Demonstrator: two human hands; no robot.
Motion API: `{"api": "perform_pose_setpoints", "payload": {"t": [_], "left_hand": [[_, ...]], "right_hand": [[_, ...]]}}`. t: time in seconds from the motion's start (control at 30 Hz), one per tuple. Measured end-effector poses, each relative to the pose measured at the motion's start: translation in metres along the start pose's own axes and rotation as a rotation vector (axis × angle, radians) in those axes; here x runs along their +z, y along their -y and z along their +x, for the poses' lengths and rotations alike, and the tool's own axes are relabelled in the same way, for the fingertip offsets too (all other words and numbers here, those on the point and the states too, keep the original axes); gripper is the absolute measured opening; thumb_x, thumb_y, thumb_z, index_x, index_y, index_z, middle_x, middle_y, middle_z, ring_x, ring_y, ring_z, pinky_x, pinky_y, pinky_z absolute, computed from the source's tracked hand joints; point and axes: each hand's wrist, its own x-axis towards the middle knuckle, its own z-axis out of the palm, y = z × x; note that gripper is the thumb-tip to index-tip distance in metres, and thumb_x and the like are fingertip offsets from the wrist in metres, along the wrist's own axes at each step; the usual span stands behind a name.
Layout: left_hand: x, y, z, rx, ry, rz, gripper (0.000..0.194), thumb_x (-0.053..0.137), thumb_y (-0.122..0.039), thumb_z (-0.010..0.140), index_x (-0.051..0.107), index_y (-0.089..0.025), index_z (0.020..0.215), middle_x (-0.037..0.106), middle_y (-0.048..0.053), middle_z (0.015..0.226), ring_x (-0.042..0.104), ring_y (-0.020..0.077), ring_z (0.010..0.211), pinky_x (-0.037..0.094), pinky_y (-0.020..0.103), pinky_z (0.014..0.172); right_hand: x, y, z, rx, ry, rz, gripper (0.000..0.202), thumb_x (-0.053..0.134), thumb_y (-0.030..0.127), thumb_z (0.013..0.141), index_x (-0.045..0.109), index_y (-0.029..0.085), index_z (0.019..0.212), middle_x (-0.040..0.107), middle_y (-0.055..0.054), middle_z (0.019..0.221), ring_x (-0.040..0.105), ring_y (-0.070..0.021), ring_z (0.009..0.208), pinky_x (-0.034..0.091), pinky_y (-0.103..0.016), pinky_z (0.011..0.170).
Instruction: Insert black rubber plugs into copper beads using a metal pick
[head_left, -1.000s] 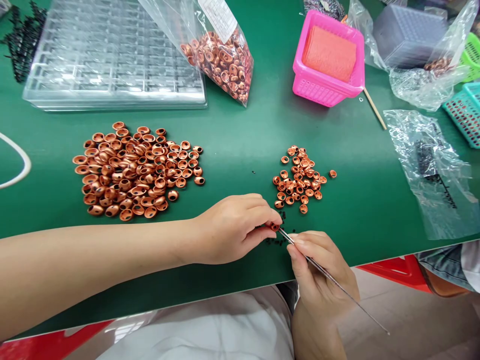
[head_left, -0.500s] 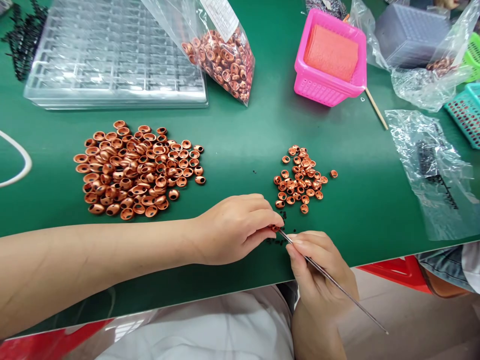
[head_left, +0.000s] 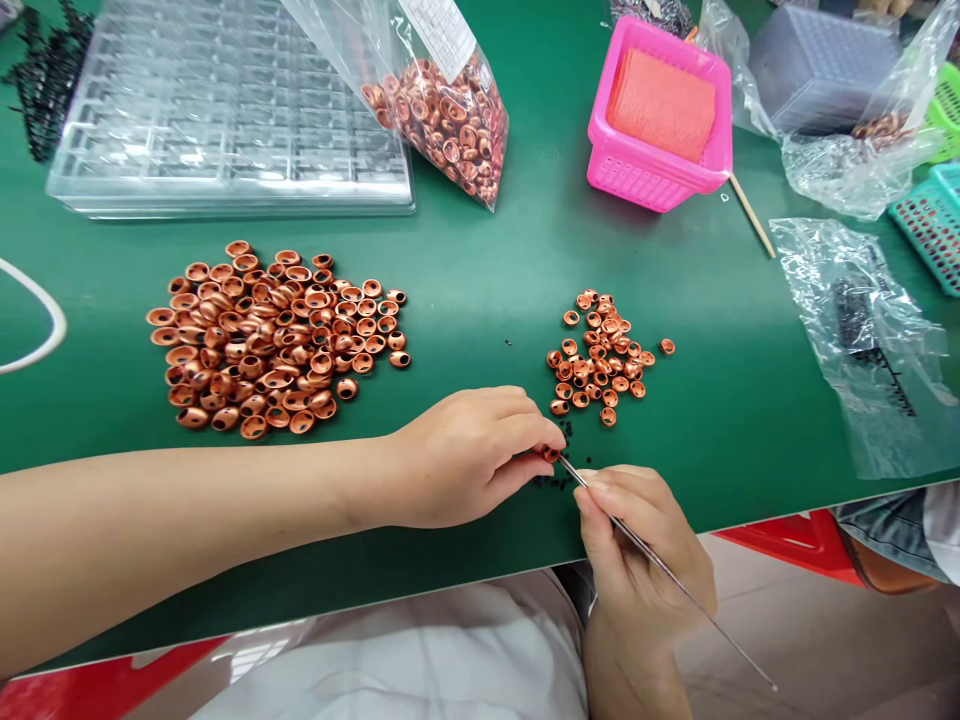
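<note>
The green bench (head_left: 472,270) is extending beneath the left hand (head_left: 465,460) and the right hand (head_left: 649,545). A stack of clear compartmented trays (head_left: 225,110) is lying far ahead and to the left of the fingers, and a labelled bag of copper-coloured parts (head_left: 450,120) is overlapping its right side. A large heap of copper-coloured cups (head_left: 277,381) is spreading to the left of the fingers, ahead of the left forearm (head_left: 187,540), which is running between the heap and the near bench edge. A flat plastic bag (head_left: 855,315) is lying well to the fingers' right; a grey container (head_left: 821,70) and a pink basket (head_left: 652,182) carrying an orange block (head_left: 660,105) are standing farther ahead on that side. Just ahead and slightly right of the left fingers, a smaller cluster of cups (head_left: 600,352) is lying loose. The right fingers are gripping a thin metal tool (head_left: 661,563), its tail sloping back past the bench edge and its tip meeting a single copper cup (head_left: 550,454). The left fingers are pinching that cup and masking much of it, so how deep the tip is reaching cannot be told. Small black bits (head_left: 568,430) are lying scattered around the left fingertips, which are partly hiding them.
</note>
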Motion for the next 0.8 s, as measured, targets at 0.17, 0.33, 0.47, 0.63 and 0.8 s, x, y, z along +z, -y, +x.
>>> {"api": "perform_pose_setpoints", "payload": {"t": [0.17,0.33,0.47,0.63,0.8], "left_hand": [[0.0005,-0.0001,0.0002,-0.014,-0.007,0.013,0.007,0.059,-0.013,0.095,0.065,-0.012,0.099,0.069,0.005,0.084,0.059,0.0151,0.076,0.050,0.025,0.070],[0.0018,0.0012,0.0011,-0.008,-0.008,0.018,0.007,0.060,-0.013,0.095,0.065,-0.011,0.099,0.070,0.006,0.084,0.059,0.0152,0.076,0.050,0.026,0.070],[0.0014,0.0004,0.0018,-0.015,0.001,0.016,0.007,0.061,-0.013,0.095,0.065,-0.011,0.099,0.069,0.006,0.085,0.060,0.0152,0.076,0.050,0.026,0.070],[0.0008,-0.0006,0.0012,-0.029,0.003,0.014,0.006,0.061,-0.014,0.094,0.066,-0.012,0.098,0.069,0.005,0.084,0.060,0.0149,0.076,0.050,0.025,0.070],[0.0003,-0.0001,0.0004,-0.026,0.011,0.009,0.007,0.061,-0.014,0.095,0.066,-0.011,0.098,0.070,0.005,0.085,0.061,0.0150,0.076,0.051,0.025,0.071]], "right_hand": [[-0.0005,-0.0006,-0.0004,-0.027,0.013,-0.021,0.037,0.067,-0.008,0.079,0.068,0.016,0.107,0.073,-0.004,0.096,0.069,-0.0171,0.085,0.058,-0.036,0.070],[-0.0009,-0.0013,-0.0008,-0.033,0.045,-0.033,0.037,0.067,-0.009,0.079,0.068,0.016,0.107,0.073,-0.005,0.097,0.069,-0.0171,0.086,0.058,-0.036,0.071],[-0.0014,-0.0001,-0.0022,-0.027,0.045,-0.058,0.035,0.069,-0.005,0.080,0.069,0.018,0.106,0.073,-0.004,0.095,0.069,-0.0170,0.085,0.059,-0.035,0.071],[-0.0020,0.0009,-0.0036,-0.004,0.068,-0.111,0.031,0.069,0.002,0.084,0.068,0.024,0.106,0.073,-0.002,0.093,0.070,-0.0161,0.083,0.060,-0.034,0.070],[-0.0023,0.0000,-0.0030,-0.006,0.064,-0.117,0.032,0.070,0.001,0.082,0.067,0.023,0.105,0.073,-0.002,0.093,0.070,-0.0162,0.083,0.060,-0.034,0.071]]}}
